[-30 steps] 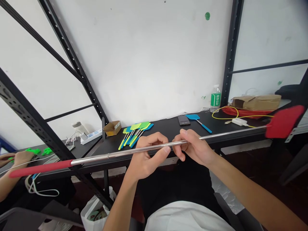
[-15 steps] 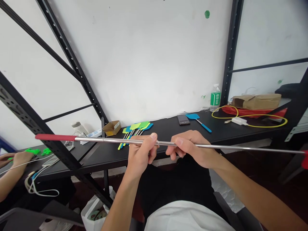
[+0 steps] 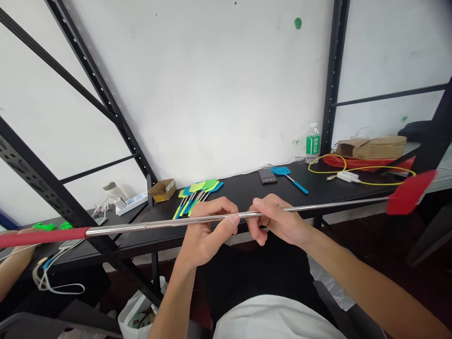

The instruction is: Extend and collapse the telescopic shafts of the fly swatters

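Rod's right end swung back up, folks: my left hand (image 3: 208, 230) and right hand (image 3: 278, 221) both curl snugly around the shiny steel swatter rod (image 3: 158, 225) (smooth, jointed tube) across mid-frame, red foam grip (image 3: 42, 238) at lower left, flat red swatter head (image 3: 409, 193) at right.

The person wears a white garment (image 3: 278, 320) on the upper body, seen only as a rounded pale edge along the bottom of the view; it is probably a T-shirt, though the angle is too steep to be sure. A plain black lower garment (image 3: 254, 282) fills the lap, with no marking visible. The left forearm (image 3: 173, 301) and right forearm (image 3: 363, 278) are slim and bare up to the frame edge. The left hand (image 3: 206, 235) and right hand (image 3: 278, 221) are bare too, with short, trimmed fingernails (image 3: 233, 219).
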### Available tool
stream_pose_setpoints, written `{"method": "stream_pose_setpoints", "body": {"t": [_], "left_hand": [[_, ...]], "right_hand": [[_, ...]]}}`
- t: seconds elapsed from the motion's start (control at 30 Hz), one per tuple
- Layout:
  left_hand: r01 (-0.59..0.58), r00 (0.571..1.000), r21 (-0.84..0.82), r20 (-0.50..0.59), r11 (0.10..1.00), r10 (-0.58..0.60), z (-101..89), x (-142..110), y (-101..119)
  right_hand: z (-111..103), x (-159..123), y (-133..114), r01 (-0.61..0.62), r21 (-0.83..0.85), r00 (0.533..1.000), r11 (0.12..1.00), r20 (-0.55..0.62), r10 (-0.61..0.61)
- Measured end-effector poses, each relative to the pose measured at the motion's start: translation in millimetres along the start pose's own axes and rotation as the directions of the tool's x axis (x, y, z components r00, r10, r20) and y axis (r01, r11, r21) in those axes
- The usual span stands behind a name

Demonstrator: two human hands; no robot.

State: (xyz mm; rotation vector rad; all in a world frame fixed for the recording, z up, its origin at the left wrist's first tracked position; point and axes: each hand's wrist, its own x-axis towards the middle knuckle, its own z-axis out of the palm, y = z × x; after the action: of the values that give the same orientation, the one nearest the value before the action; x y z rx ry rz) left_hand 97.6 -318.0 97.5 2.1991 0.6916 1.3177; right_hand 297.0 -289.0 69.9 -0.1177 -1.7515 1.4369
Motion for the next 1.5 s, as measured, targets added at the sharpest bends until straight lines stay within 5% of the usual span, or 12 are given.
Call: {"method": "stream_pose_setpoints", "body": {"t": [0.17, 0.33, 0.57, 0.67, 0.83, 1.03, 1.23, 1.5], "left_hand": [[0.045, 0.998, -0.033, -0.046, 0.998, -0.046, 2.1, 3.0, 6.2], [0.102, 0.969, -0.144, -0.211, 0.984, -0.131, 9.9, 5.9, 8.0], [0.216, 0.904, -0.27, -0.309, 0.938, -0.297, 6.1, 6.6, 1.8], [0.146, 0.925, -0.241, -0.31, 0.959, -0.219, 4.9, 5.6, 3.3], [0.08, 0.966, -0.195, -0.226, 0.978, -0.124, 3.2, 3.0, 3.6], [0.055, 0.994, -0.024, -0.09, 0.998, -0.057, 0.0, 1.3, 6.5], [0.084, 0.98, -0.058, -0.175, 0.995, -0.093, 3.9, 3.0, 6.4], [0.114, 0.885, -0.241, -0.417, 0.964, -0.209, 11.2, 9.1, -2.1]], "right_hand": [[-2.2, -3.9, -8.4, 0.033, -0.119, 0.999, 0.992, 0.001, -0.033], [-1.4, -7.8, -17.6, 0.092, -0.349, 0.994, 0.933, -0.024, -0.107], [-6.6, -12.3, -24.2, 0.283, -0.676, 0.952, 0.68, 0.11, -0.287], [-8.3, -12.4, -23.3, 0.233, -0.592, 0.967, 0.772, 0.058, -0.248], [-6.2, -6.5, -6.2, 0.127, -0.217, 0.988, 0.968, -0.058, -0.143], [0.5, 3.0, 7.6, 0.043, 0.07, 0.992, 0.997, -0.12, -0.034], [-5.0, 0.3, 2.8, 0.06, -0.018, 0.993, 0.998, -0.102, -0.062], [-3.1, -4.6, -6.4, 0.097, -0.318, 0.981, 0.943, -0.129, -0.145]]}}
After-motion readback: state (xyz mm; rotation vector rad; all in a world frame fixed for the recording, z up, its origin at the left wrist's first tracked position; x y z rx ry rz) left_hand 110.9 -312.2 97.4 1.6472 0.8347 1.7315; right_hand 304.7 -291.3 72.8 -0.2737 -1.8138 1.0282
